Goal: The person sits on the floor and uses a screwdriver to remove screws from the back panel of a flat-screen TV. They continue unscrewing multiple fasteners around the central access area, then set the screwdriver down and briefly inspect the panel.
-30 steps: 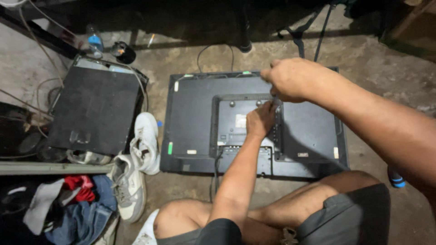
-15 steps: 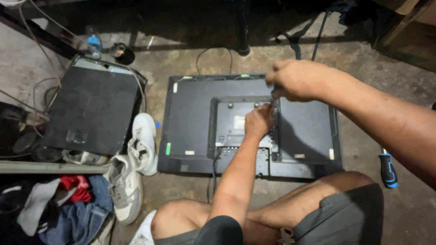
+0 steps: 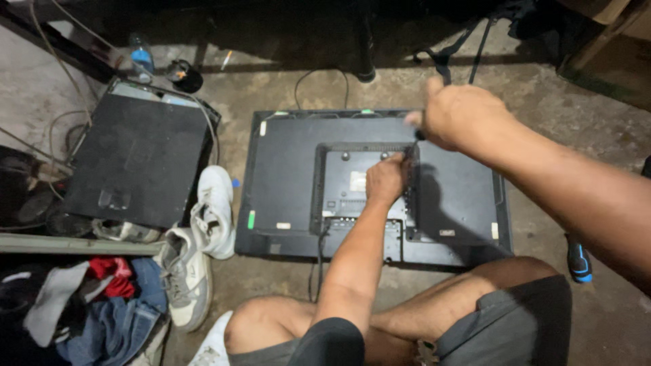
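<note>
nearest the camera, the person's bent knees in grey shorts, seated on the concrete floor (image 3: 542, 88). just beyond them lies a flat-screen television (image 3: 291, 169), face down on the floor: a black rectangular back shell with a raised central housing, its long axis running left to right, its connector edge toward the person and a black cable leaving the near edge. small labels on the shell: a green vertical strip near the left edge, white rectangles at the near left, the far left corner and the right edge, and a white square on the central housing.

the left hand (image 3: 385, 179) rests on the central housing, fingers curled at the tip of a screwdriver (image 3: 415, 146); whether they pinch anything cannot be told. the right hand (image 3: 456, 115), above the housing's far right corner, has its grip closed around the screwdriver's handle, the dark shaft pointing down and slightly left to the shell.

right of the television, a blue-and-black tool handle (image 3: 578, 261) lies on the floor. left of it, a pair of white shoes (image 3: 196, 237), a heap of clothes (image 3: 102, 305), and a black flat device (image 3: 135, 159). farther left, a plastic bottle (image 3: 141, 59) with a blue label.
</note>
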